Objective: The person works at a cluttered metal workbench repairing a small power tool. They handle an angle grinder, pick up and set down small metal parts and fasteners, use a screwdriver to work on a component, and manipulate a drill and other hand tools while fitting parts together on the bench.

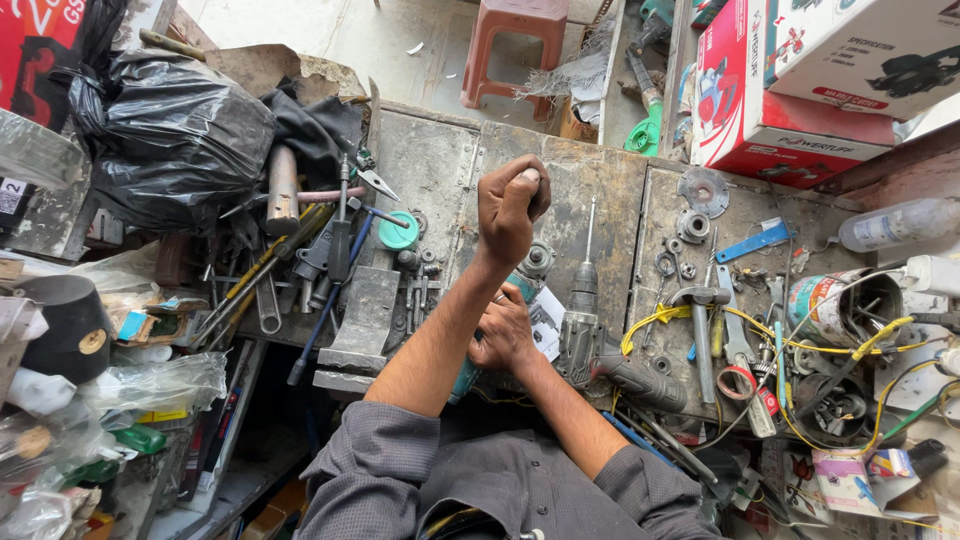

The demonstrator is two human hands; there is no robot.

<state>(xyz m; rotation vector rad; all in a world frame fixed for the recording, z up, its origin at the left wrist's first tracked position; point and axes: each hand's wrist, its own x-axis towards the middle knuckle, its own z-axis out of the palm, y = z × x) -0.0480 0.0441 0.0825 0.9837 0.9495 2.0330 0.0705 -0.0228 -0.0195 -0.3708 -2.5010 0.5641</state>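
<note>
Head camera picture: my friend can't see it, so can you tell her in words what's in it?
A person's two hands work at a cluttered metal workbench: the left hand is raised in a fist, and the right hand grips a teal power tool beneath it. A grey drill lies just beside them, with hammers, spanners, yellow wires and black bags all around.

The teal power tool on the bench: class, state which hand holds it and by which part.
The right hand grips the teal power tool around its body. The left hand is fisted above its metal head; any contents are hidden.
</note>
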